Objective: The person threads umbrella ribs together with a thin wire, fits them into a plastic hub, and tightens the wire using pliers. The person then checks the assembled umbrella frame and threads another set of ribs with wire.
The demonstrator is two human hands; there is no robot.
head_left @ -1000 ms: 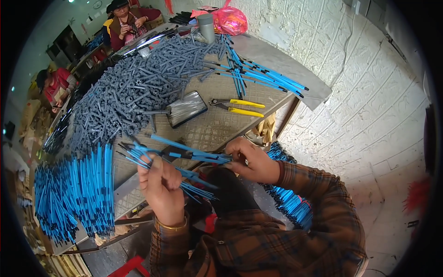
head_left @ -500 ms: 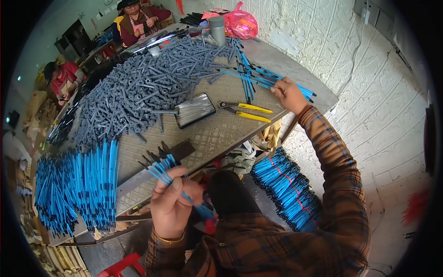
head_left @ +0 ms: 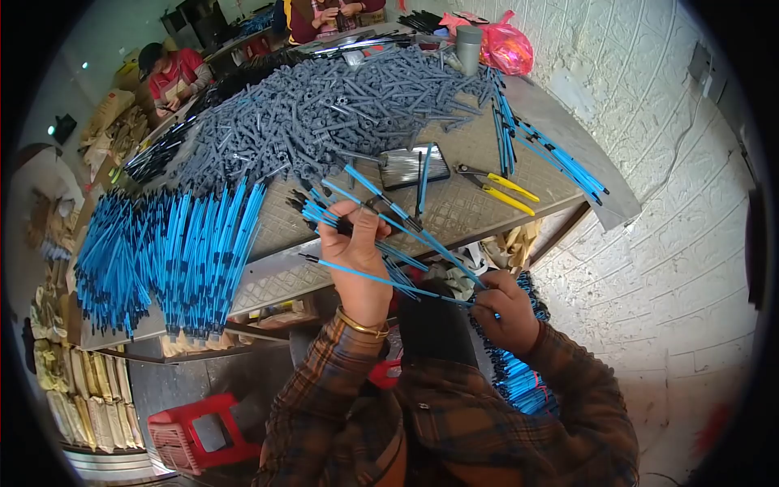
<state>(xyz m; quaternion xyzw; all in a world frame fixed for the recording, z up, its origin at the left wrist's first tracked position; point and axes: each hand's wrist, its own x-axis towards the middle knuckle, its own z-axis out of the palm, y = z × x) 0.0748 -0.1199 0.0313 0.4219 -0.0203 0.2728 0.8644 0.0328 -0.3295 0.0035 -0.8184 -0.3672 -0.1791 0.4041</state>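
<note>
My left hand [head_left: 357, 250] is raised over the table's near edge, closed round a bunch of blue rods [head_left: 320, 213] with black tips. Lower and to the right, my right hand [head_left: 505, 308] pinches the ends of a few more blue rods [head_left: 442, 250]. These fan out toward the left; one passes above the left hand's fingers and another crosses in front of its palm. Whether they touch the bunch I cannot tell. Behind the hands lie a black tray of thin metal pins [head_left: 406, 168] and yellow-handled cutters [head_left: 505, 191].
Grey plastic tubes [head_left: 316, 114] are heaped across the table. A dense pile of blue rods [head_left: 195, 256] lies at left, loose ones [head_left: 560, 158] at right. Tied bundles [head_left: 523, 381] sit below. A red stool [head_left: 231, 430] stands lower left. Two people work at the back.
My right hand has come from the table's right end down and left toward my left hand, bringing blue rods along. The view has shifted, so the table sits farther right.
</note>
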